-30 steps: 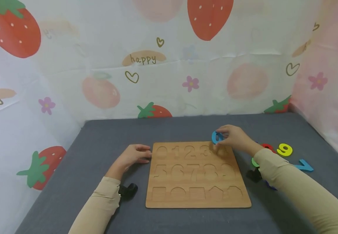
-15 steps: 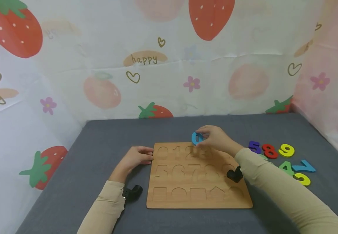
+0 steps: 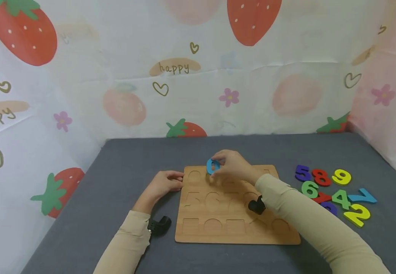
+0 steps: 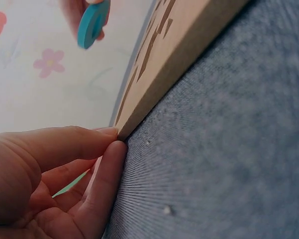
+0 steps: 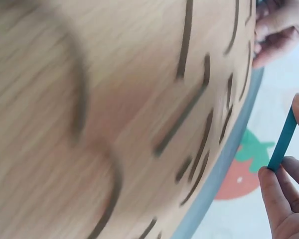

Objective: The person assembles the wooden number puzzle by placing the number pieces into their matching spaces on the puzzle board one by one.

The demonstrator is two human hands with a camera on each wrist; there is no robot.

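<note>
A blue number zero (image 3: 209, 168) is pinched between the thumb and fingers of my right hand (image 3: 233, 167), above the back left part of the wooden puzzle board (image 3: 201, 211). The right wrist view shows this zero (image 5: 283, 142) edge-on, tilted up off the board. My left hand (image 3: 162, 188) is at the board's back left edge. In the left wrist view its thumb and a finger (image 4: 112, 162) pinch the board's corner. Number and shape recesses line the board in rows; my right hand and sleeve cover some of them.
Loose numbers lie right of the board: a purple 5 (image 3: 302, 173), red 8 (image 3: 321, 178), yellow 9 (image 3: 342, 177), green 6 (image 3: 309, 189), green 4 (image 3: 341, 199), blue 7 (image 3: 363, 196), yellow 2 (image 3: 357, 215), and partly covered red and purple pieces. Strawberry-printed cloth walls surround the grey table (image 3: 139, 152).
My right hand has carried the blue zero leftward along the board's back edge, uncovering the loose numbers on the right. My left hand stays at the board's left edge.
</note>
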